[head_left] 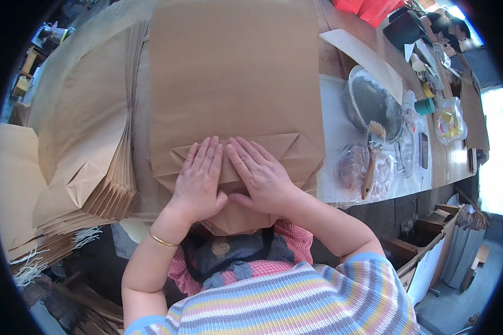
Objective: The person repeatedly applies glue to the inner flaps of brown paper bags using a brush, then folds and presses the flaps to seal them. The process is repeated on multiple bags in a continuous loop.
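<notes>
A large brown paper bag [235, 72] lies flat on the table in front of me, its folded bottom toward my body. My left hand [200, 178] rests flat on the folded bottom, fingers stretched out and pointing away from me. Beside it my right hand [265, 176] also presses flat on the folds, thumb close to the left thumb. Triangular folds show at both sides of the hands, and a flap hangs over the near table edge. What lies under my palms is hidden.
To the left fans a stack of brown paper bags [95, 123], with white cord ends [86, 237] below. At right stand a bowl of paste [369, 100], a brush [370, 162], a pale board [366, 58], a green-capped container [424, 106] and a phone [423, 151]. Another person [450, 33] is at far right.
</notes>
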A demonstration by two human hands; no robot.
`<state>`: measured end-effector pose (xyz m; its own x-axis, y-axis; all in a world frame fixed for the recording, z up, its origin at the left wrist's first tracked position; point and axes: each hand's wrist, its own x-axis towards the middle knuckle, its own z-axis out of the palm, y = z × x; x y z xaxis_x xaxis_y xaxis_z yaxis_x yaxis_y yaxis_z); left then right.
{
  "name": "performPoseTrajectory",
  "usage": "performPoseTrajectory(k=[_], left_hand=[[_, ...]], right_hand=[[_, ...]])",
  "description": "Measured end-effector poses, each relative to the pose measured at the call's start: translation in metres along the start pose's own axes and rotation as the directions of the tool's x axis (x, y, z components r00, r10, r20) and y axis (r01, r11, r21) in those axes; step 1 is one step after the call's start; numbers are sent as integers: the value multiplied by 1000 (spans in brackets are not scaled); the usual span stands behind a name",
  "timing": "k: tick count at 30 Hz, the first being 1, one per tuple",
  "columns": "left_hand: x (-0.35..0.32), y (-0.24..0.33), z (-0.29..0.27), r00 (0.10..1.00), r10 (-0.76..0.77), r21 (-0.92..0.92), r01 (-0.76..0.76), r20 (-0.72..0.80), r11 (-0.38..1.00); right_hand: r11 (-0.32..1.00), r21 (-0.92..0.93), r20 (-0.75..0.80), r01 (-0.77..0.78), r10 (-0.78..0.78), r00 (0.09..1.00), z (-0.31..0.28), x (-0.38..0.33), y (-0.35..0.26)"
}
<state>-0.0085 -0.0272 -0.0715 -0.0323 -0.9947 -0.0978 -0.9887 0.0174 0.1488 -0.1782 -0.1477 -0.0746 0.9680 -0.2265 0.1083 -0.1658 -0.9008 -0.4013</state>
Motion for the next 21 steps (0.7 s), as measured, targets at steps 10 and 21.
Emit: performPoseTrajectory(k=[10,21], left_hand=[[-16,-49,-31,945,-259,-707,45,-199,706],[43,-21,-28,749,-500,-611,162,-435,775]], right_hand=[[591,791,-194,-159,489,850,-32,-9,74],[770,638,-547,-17,469,693,-30,-5,58]])
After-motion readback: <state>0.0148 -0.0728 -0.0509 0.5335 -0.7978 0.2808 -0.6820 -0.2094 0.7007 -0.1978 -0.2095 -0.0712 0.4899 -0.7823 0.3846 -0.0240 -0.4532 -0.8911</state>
